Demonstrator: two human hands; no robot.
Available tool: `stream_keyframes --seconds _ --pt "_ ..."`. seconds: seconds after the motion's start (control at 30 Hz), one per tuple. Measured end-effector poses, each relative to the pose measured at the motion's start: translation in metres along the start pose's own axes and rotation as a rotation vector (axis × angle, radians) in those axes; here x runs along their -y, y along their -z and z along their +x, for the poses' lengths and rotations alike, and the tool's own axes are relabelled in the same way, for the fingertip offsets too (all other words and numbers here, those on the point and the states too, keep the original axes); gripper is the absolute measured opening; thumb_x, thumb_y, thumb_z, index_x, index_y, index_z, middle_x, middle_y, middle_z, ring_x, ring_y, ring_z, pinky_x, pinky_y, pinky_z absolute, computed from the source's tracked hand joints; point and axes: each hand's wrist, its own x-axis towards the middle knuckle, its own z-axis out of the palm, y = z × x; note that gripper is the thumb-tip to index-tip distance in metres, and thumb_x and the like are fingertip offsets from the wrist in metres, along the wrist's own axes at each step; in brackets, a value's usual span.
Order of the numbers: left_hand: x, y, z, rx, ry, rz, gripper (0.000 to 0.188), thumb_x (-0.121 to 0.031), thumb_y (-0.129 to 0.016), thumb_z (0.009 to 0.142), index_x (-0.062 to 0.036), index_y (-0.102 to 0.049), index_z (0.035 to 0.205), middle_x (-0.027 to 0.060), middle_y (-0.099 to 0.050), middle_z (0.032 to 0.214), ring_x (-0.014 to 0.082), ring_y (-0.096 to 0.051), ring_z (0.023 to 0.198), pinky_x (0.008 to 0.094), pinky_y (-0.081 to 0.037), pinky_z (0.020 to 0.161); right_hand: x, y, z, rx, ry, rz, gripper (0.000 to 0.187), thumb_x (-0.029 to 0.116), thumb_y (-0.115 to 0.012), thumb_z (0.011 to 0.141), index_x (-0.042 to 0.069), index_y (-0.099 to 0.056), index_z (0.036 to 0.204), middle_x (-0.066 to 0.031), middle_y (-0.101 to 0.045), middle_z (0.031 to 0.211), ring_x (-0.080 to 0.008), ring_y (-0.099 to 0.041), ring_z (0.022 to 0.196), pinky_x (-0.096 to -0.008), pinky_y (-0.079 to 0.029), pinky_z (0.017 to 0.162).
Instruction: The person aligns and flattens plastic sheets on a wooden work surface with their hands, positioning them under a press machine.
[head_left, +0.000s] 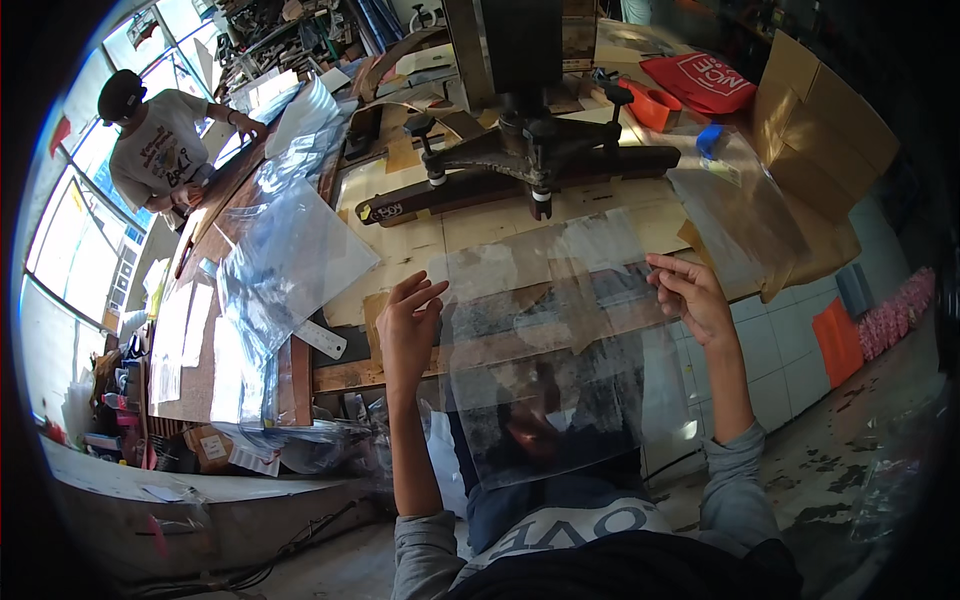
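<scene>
A transparent plastic sheet (pixel 545 400) hangs in front of my body, over the near edge of the worktable (pixel 400 372). My left hand (pixel 408 325) is at its upper left edge, thumb and fingers closed on the rim. On the opposite edge my right hand (pixel 695 300) pinches the sheet between thumb and fingers. Through the film I can see the wooden table edge and my dark clothing, with reflections on the surface. Just beyond the sheet stands a press head with a long dark metal bar (pixel 600 165), above a pale board (pixel 400 245).
Transparent sheets (pixel 290 250) pile up at the left beside a metal ruler (pixel 320 340). Another person (pixel 165 150) works at the far left. At the right are a cardboard box (pixel 820 120), a red bag (pixel 700 82) and an orange container (pixel 652 105).
</scene>
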Motion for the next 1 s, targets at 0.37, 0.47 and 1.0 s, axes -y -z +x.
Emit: stream_keyframes --seconds 0.37,0.47,1.0 --pt "-0.002 -0.002 0.000 0.047 0.026 -0.019 0.025 0.000 -0.058 0.081 -0.0054 -0.068 0.104 0.0147 -0.057 0.118 0.0255 -0.061 0.103 0.0316 -0.056 0.078 0.002 0.001 -0.003 0.022 0.008 -0.004 0.034 0.003 -0.055 0.088 -0.006 -0.054 0.120 -0.0106 -0.062 0.088 -0.0064 -0.056 0.059 -0.0202 -0.049 0.049" --pt "0.006 -0.005 -0.001 0.067 0.038 -0.028 0.026 0.000 -0.058 0.081 -0.0045 -0.068 0.104 0.0151 -0.057 0.117 0.0256 -0.061 0.103 0.0317 -0.056 0.078 0.001 -0.001 -0.003 0.006 -0.008 -0.060 0.034 0.003 -0.054 0.088 -0.005 -0.054 0.121 -0.0094 -0.061 0.086 -0.0063 -0.055 0.058 -0.0206 -0.049 0.049" --pt "-0.001 -0.015 -0.023 -0.114 -0.124 0.114 0.023 -0.004 -0.060 0.082 -0.0066 -0.067 0.105 0.0147 -0.056 0.116 0.0279 -0.063 0.094 0.0343 -0.051 0.075 -0.030 -0.046 -0.050 -0.486 0.350 -1.341 0.037 0.010 -0.053 0.090 0.003 -0.049 0.126 -0.0143 -0.046 0.110 -0.0278 -0.054 0.099 -0.0373 -0.048 0.084"
